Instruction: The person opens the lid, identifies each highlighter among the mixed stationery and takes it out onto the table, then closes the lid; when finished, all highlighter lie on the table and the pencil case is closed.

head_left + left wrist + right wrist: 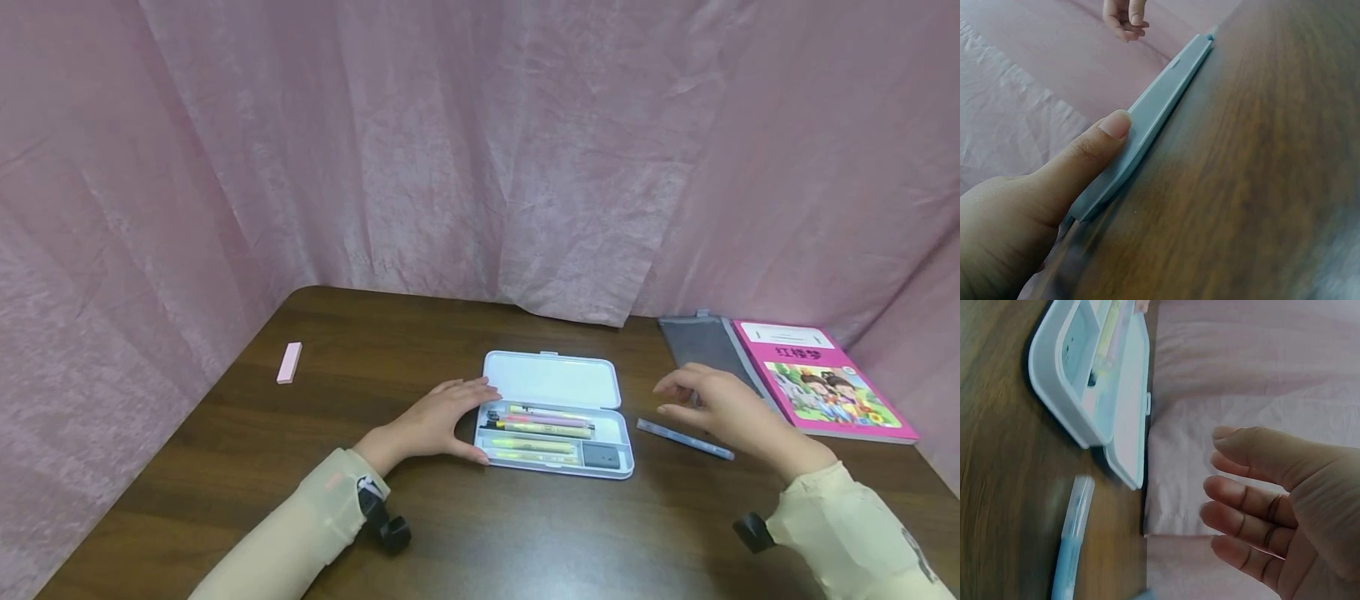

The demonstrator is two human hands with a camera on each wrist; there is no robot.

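Observation:
A pale blue pencil case lies with its lid raised back on the table, pens and a dark grey eraser inside. My left hand holds its left end, thumb along the front side and fingers at the hinge side. In the left wrist view the thumb presses on the case's front wall. My right hand hovers over the table right of the case, fingers loosely bent and holding nothing. Below it lies a blue pen with a clear cap, apart from the fingers in the right wrist view.
On the right a pink book with a cartoon cover overlaps a grey folder. A small pink block sits far left on the dark wooden table. Pink curtains hang along the back and left edges.

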